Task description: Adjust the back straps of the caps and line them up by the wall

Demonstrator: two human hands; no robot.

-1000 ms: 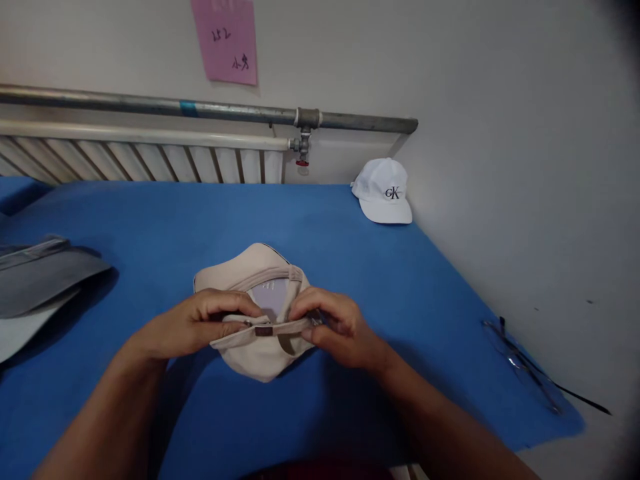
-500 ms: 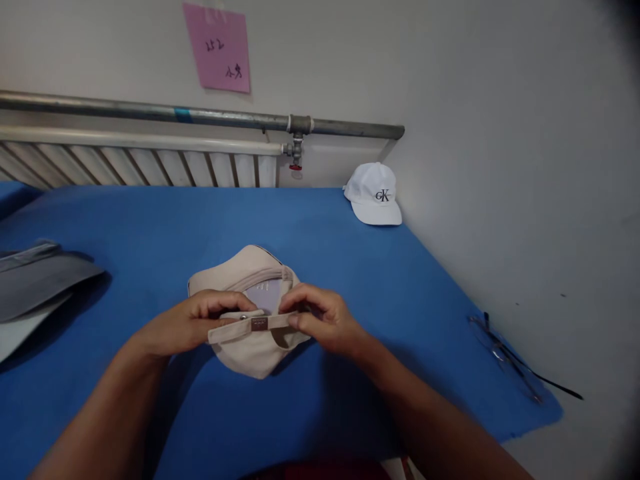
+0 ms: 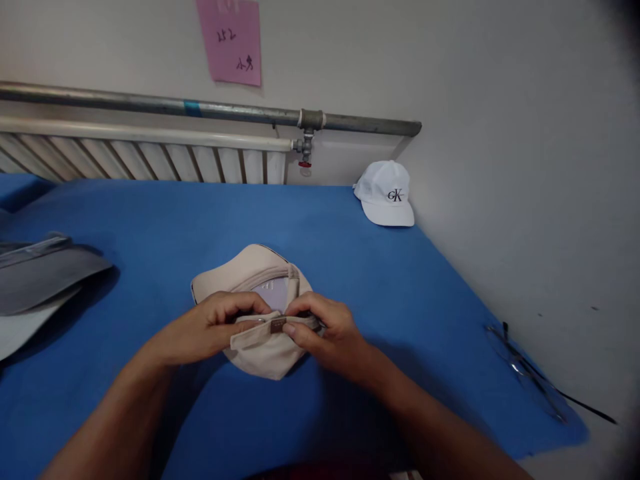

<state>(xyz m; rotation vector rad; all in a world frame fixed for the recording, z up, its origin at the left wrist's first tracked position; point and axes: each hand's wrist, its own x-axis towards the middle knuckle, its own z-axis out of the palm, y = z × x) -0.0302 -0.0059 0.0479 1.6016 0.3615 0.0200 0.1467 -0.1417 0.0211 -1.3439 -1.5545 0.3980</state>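
Cap [image 3: 273,295] — beige (brown strap tag [image 3: 278,325]) — shows lavender inside

Cap [image 3: 273,293] on table [image 3: 200,213]; hats [image 3: 43,275] left; second cap [image 3: 384,193] behind, right; glasses [image 3: 518,367] at right edge; radiator [image 3: 204,163] behind table.

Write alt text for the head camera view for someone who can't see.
A left hand and right hand pinch the strap of a beige cap on a blue table. A white cap sits farther back; glasses lie at right, a grey hat at left.
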